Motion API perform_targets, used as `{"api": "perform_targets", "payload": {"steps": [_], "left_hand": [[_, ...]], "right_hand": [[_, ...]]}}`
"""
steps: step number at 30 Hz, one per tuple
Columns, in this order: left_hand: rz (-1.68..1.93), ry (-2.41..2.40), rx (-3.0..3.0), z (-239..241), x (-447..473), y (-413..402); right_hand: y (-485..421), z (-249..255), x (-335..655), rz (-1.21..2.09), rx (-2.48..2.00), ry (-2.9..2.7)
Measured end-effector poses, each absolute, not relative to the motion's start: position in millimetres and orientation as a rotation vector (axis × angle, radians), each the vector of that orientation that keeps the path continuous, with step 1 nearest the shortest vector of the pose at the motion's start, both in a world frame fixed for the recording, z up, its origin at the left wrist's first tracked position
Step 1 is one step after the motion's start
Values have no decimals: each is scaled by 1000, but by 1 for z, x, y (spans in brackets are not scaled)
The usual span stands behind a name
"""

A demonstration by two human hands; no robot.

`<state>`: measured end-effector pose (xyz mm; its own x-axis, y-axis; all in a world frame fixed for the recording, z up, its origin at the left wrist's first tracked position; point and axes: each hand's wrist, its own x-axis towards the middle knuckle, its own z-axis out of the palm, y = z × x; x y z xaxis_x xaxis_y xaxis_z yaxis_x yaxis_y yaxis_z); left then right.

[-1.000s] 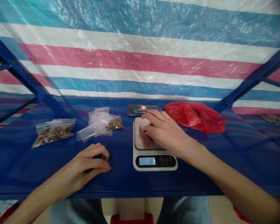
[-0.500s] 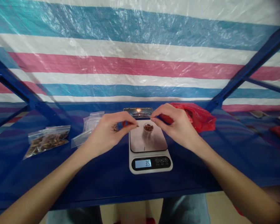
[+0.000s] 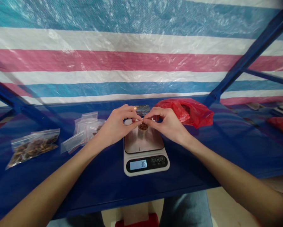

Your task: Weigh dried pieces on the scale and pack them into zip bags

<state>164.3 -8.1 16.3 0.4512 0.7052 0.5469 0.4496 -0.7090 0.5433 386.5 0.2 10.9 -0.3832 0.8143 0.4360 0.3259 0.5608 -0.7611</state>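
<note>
A white kitchen scale (image 3: 146, 157) with a metal plate stands on the blue shelf (image 3: 202, 157); its display reads 36. On the plate sits a small cup (image 3: 143, 128) filled with brown bits. My left hand (image 3: 116, 126) and my right hand (image 3: 167, 123) meet just above the cup, each with fingertips pinched together over its rim. What the fingertips hold is too small to name.
A red plastic bag (image 3: 188, 111) lies right of the scale. Small clear zip bags (image 3: 84, 130) lie left of it, and a filled zip bag of brown pieces (image 3: 30, 147) further left. A dark card (image 3: 142, 109) lies behind the scale. A striped tarp hangs behind.
My left hand rose from the shelf to the cup. My right hand lifted off the scale plate, uncovering the cup. Both now pinch over it. The display went from 35 to 36.
</note>
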Motion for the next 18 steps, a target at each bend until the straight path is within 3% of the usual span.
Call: {"api": "perform_targets", "payload": {"steps": [18], "left_hand": [[888, 928, 2590, 16, 157, -13]], "right_hand": [[-3, 21, 399, 732, -812, -2087]]}}
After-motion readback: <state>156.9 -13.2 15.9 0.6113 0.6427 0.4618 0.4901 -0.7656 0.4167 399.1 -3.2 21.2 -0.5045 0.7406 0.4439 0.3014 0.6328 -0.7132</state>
